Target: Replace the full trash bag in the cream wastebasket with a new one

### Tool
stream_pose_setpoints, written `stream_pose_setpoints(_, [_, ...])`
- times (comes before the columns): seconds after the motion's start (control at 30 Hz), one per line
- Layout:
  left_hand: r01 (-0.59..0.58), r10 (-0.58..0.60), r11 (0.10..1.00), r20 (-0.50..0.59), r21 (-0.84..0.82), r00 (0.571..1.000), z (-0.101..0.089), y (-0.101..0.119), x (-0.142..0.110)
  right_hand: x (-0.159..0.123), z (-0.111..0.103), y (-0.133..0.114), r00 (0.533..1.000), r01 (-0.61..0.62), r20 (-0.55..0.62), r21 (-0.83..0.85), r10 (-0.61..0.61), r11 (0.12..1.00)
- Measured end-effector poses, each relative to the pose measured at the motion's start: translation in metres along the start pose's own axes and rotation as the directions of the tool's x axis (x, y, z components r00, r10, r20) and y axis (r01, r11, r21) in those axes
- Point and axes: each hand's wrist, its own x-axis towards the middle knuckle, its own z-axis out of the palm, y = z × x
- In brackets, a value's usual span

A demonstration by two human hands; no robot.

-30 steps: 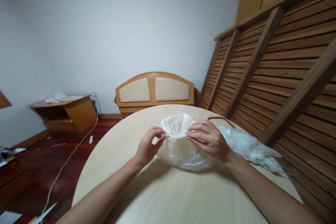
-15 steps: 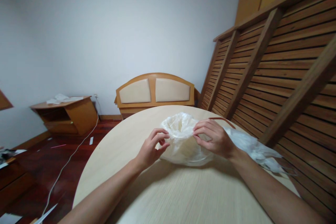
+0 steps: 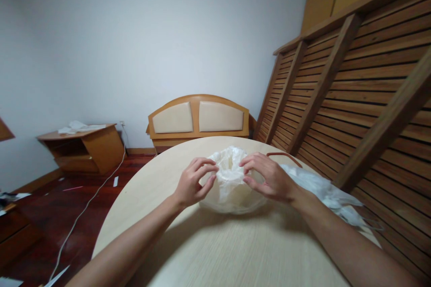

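Note:
A crumpled white translucent plastic bag [image 3: 229, 186] lies in the middle of a round pale wooden table [image 3: 215, 251]. My left hand [image 3: 192, 182] pinches the bag's bunched top from the left, fingers curled round the plastic. My right hand [image 3: 269, 176] grips the same bunched top from the right, thumb and fingers closed on it. The two hands are close together over the bag's mouth.
More clear plastic bags [image 3: 323, 188] lie at the table's right edge, beside a slatted wooden frame [image 3: 353, 94] leaning against the wall. A brown curved handle [image 3: 284, 155] shows behind my right hand. A headboard [image 3: 198, 119], a small cabinet [image 3: 84, 145] and a floor cable [image 3: 87, 206] lie beyond.
Both hands have drawn closer together, gathering the bag's open mouth into a narrower bunch. The bag now looks more squeezed at the top.

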Motion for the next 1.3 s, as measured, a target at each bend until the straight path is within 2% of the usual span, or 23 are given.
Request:
stream_pose_setpoints(0.1, [0.178,-0.181,0.983,-0.079,-0.038,0.980,-0.001,-0.005,0.019,0.022,0.002,0.009,0.985,-0.150,0.091,0.001,0.149,0.989])
stream_pose_setpoints(0.17, [0.365,-0.367,0.930,-0.065,-0.041,0.928,0.001,-0.014,0.032,0.038,0.004,0.018,0.956,-0.243,0.159,-0.032,0.245,0.969])
stream_pose_setpoints(0.23, [0.499,-0.499,0.866,0.007,-0.019,0.867,0.004,-0.025,0.042,0.054,0.008,0.028,0.926,-0.317,0.207,-0.025,0.315,0.948])
stream_pose_setpoints(0.3, [0.595,-0.586,0.803,0.157,-0.014,0.795,0.008,-0.035,0.048,0.066,0.014,0.036,0.901,-0.366,0.248,-0.007,0.356,0.931])
stream_pose_setpoints(0.37, [0.680,-0.647,0.733,0.285,-0.023,0.707,0.010,-0.041,0.051,0.074,0.021,0.043,0.873,-0.394,0.320,0.019,0.368,0.919])
stream_pose_setpoints(0.43, [0.735,-0.683,0.676,0.333,-0.049,0.650,0.011,-0.043,0.052,0.077,0.026,0.047,0.829,-0.418,0.426,0.040,0.363,0.908])
stream_pose_setpoints(0.53, [0.766,-0.696,0.630,0.348,-0.124,0.629,0.008,-0.041,0.053,0.079,0.028,0.048,0.785,-0.432,0.515,0.061,0.342,0.900])
stream_pose_setpoints(0.67, [0.803,-0.704,0.565,0.397,-0.189,0.589,0.003,-0.036,0.056,0.079,0.024,0.041,0.799,-0.438,0.493,0.086,0.344,0.895])
stream_pose_setpoints(0.73, [0.802,-0.705,0.565,0.390,-0.194,0.592,0.001,-0.033,0.057,0.078,0.021,0.036,0.798,-0.455,0.469,0.055,0.380,0.889])
stream_pose_setpoints(0.77, [0.789,-0.699,0.582,0.377,-0.195,0.608,0.001,-0.031,0.057,0.078,0.020,0.033,0.798,-0.461,0.451,0.032,0.399,0.887])
stream_pose_setpoints(0.9, [0.676,-0.618,0.713,0.287,-0.187,0.732,-0.006,-0.021,0.060,0.072,0.012,0.024,0.809,-0.462,0.365,-0.091,0.461,0.882])
stream_pose_setpoints(0.97, [0.627,-0.582,0.761,0.254,-0.163,0.772,-0.011,-0.015,0.061,0.069,0.005,0.020,0.809,-0.461,0.333,-0.153,0.485,0.874])
stream_pose_setpoints(1.07, [0.583,-0.551,0.806,0.230,-0.102,0.802,-0.018,-0.007,0.062,0.066,-0.005,0.015,0.794,-0.462,0.332,-0.215,0.509,0.860])
stream_pose_setpoints(1.2, [0.543,-0.528,0.839,0.220,-0.014,0.820,-0.023,0.001,0.062,0.062,-0.011,0.009,0.768,-0.461,0.349,-0.280,0.537,0.842])
stream_pose_setpoints(1.23, [0.535,-0.523,0.845,0.221,0.005,0.823,-0.023,0.002,0.062,0.062,-0.010,0.008,0.776,-0.457,0.339,-0.278,0.531,0.845])
stream_pose_setpoints(1.3, [0.518,-0.512,0.855,0.223,0.032,0.830,-0.024,0.003,0.062,0.061,-0.008,0.005,0.821,-0.420,0.319,-0.227,0.474,0.879])
